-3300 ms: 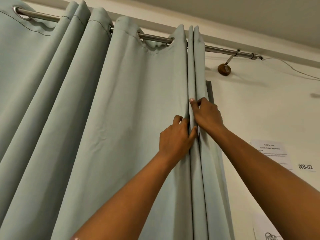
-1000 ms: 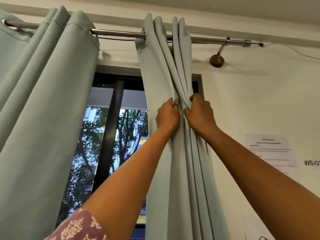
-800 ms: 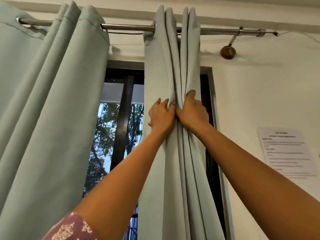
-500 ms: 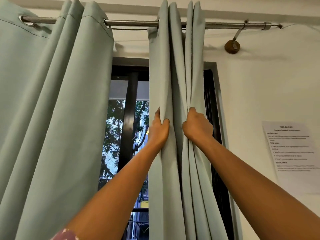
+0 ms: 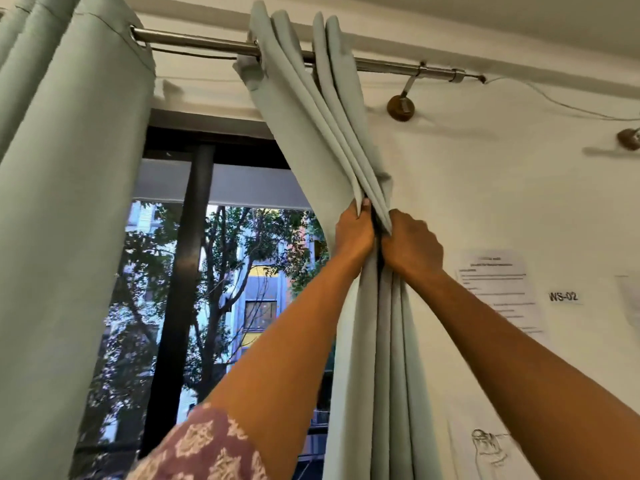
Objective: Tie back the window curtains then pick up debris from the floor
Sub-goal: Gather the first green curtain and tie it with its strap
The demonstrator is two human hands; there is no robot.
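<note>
The right curtain panel (image 5: 311, 109), pale green, hangs bunched in folds from the metal rod (image 5: 201, 45) and slants down to the right against the wall. My left hand (image 5: 353, 233) and my right hand (image 5: 412, 244) grip its gathered folds side by side, at about mid-height of the view. Below my hands the fabric falls straight. The left curtain panel (image 5: 69, 220) hangs at the left, covering that side of the window (image 5: 221, 271). The floor and any debris are out of view.
A rod bracket (image 5: 401, 107) is fixed to the white wall right of the curtain. Printed sheets (image 5: 498, 289) and a "WS-02" label (image 5: 563, 296) are stuck on the wall. A dark window post (image 5: 183, 289) stands in the opening; trees and buildings show outside.
Both hands have pulled the gathered right panel to the right, off the window frame and onto the wall. My hands have come together on the folds. More window is uncovered.
</note>
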